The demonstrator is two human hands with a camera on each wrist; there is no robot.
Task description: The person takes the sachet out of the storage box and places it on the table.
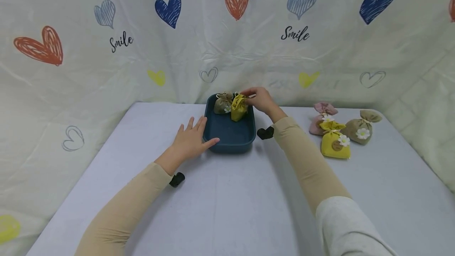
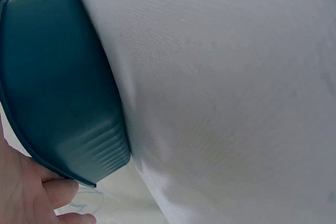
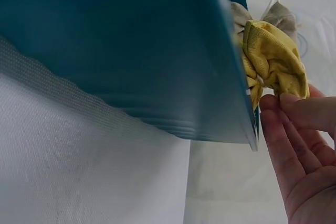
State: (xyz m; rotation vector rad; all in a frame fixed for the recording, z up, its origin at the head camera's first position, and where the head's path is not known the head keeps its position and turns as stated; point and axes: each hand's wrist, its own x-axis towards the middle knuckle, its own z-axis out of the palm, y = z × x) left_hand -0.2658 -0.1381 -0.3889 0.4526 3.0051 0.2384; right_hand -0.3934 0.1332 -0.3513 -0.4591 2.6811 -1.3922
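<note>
A dark teal tub (image 1: pixel 229 146) stands at the back middle of the table. Inside its far end sit a khaki drawstring pouch (image 1: pixel 222 105) with a white flower and, to its right, a yellow drawstring pouch (image 1: pixel 239 110). My right hand (image 1: pixel 260 100) reaches over the tub's right rim and pinches the yellow pouch's gathered top; in the right wrist view, thumb and fingertips meet at the yellow cloth (image 3: pixel 278 61). My left hand (image 1: pixel 190 139) has its fingers spread against the tub's left side, thumb along the front rim. The left wrist view shows fingers (image 2: pixel 59 192) at the tub's rim.
On the table's right stand a pink pouch (image 1: pixel 316 125), another yellow pouch (image 1: pixel 335 146) and another khaki pouch (image 1: pixel 359 129), close together, with white flowers on them. A white curtain (image 1: pixel 249 58) printed with hearts hangs right behind the table (image 1: pixel 227 200).
</note>
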